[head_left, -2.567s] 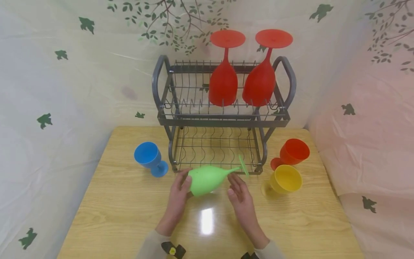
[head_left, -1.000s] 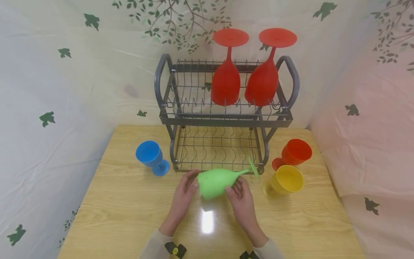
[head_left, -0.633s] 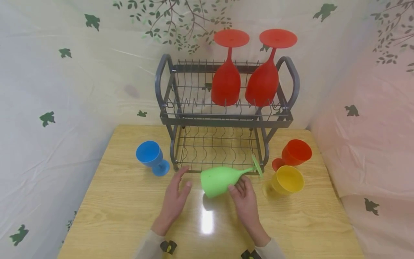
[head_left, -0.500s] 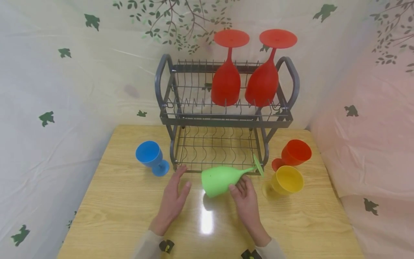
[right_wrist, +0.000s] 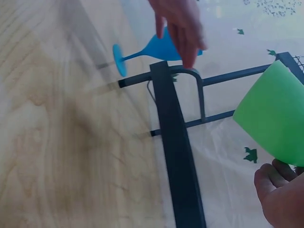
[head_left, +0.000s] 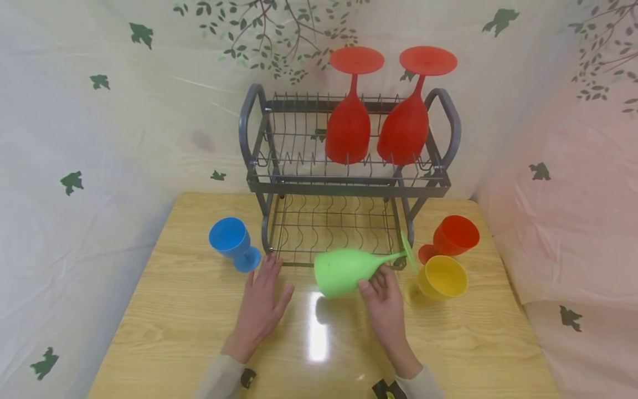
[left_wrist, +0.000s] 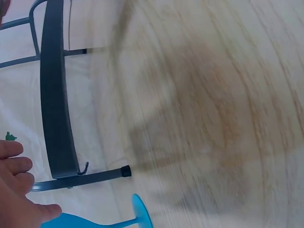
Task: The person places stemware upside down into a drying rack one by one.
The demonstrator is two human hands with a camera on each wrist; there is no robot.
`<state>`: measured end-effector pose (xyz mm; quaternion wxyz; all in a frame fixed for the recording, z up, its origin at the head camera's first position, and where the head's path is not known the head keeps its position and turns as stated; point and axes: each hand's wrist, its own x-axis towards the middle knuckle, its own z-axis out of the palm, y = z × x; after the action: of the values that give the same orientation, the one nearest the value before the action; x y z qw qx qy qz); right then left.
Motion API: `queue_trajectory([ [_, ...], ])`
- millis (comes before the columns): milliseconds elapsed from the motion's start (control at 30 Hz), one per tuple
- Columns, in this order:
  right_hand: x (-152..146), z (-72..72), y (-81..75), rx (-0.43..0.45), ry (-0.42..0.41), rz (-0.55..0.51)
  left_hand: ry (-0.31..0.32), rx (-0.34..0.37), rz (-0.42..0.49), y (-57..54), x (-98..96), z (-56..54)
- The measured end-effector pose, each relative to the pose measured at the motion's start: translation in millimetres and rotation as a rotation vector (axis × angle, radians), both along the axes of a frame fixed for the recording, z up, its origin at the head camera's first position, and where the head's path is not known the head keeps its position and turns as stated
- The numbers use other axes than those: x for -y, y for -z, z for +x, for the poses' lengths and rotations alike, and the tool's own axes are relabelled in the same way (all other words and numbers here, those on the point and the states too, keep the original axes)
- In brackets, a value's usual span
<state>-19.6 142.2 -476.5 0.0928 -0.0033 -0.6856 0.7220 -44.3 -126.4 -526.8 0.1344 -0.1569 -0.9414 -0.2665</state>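
A green plastic wine glass (head_left: 344,271) lies sideways above the table, its bowl to the left and its foot to the right. My right hand (head_left: 386,310) grips it from below where the bowl narrows to the stem; in the right wrist view the same green glass (right_wrist: 273,114) rises over the fingers. Over the table to the left, my left hand (head_left: 256,310) is spread and empty, fingertips near the front left corner of the dish rack. A blue goblet (head_left: 230,238) stands just beyond those fingers. The left wrist view shows the left hand (left_wrist: 16,190) beside that blue goblet (left_wrist: 142,211).
A dark two-tier dish rack (head_left: 349,189) stands at the back of the wooden table (head_left: 164,332). Its upper tier holds a red glass (head_left: 348,127) and a second red glass (head_left: 406,124), both upside down. At right stand a red goblet (head_left: 456,235) and a yellow goblet (head_left: 442,277).
The left hand has let go of the green wine glass's bowl and moved left, its fingers spreading. The right hand has taken hold of the glass and carried it slightly right and up.
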Motion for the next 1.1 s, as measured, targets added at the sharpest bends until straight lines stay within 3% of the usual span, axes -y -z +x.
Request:
queue_trajectory([
  [233, -1.1, -0.6, -12.0, -0.04, 0.016, -0.033, -0.008, -0.022, -0.092, 2.3, 3.2, 0.1],
  [633, -2.9, -5.3, -30.1, -0.209, -0.003, -0.038, -0.019, 0.058, -0.187, 7.9, 5.7, -1.7],
  [1100, 1.2, -15.3, -68.3, -0.423, -0.068, -0.028, -0.026, 0.12, -0.208, 16.3, 4.6, -1.4],
])
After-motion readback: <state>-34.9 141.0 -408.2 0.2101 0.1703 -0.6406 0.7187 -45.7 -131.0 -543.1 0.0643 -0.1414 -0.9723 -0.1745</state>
